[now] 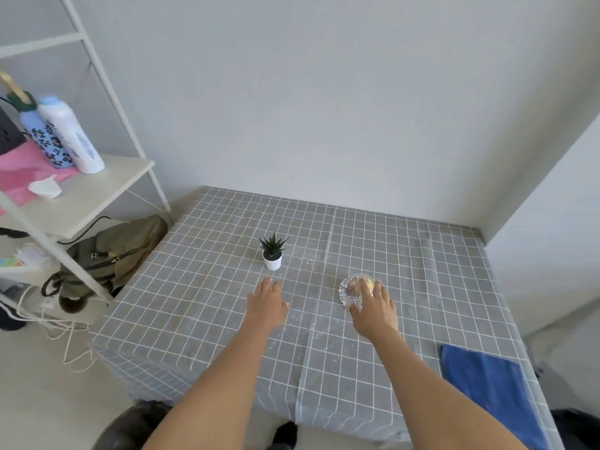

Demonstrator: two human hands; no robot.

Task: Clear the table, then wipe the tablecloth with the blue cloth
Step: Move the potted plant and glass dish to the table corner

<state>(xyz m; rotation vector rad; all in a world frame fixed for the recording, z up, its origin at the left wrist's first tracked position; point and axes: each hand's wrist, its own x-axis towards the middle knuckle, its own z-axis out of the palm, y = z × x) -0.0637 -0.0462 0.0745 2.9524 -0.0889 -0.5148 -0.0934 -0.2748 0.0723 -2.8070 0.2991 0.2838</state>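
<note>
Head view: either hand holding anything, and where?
Right hand grips the clear glass bowl over its near rim. Left hand holds nothing, short of the potted plant.

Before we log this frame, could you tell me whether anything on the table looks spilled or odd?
Yes: whitish specks and smears mark the grey tablecloth along its centre seam, between the potted plant and the glass bowl. It looks like a spill or crumbs.

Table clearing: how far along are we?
Early. Nothing looks cleared: the potted plant stands on the tablecloth. The right hand is on the glass bowl; the left hand reaches toward the plant. The blue cloth lies unused; wiping remains.
</note>
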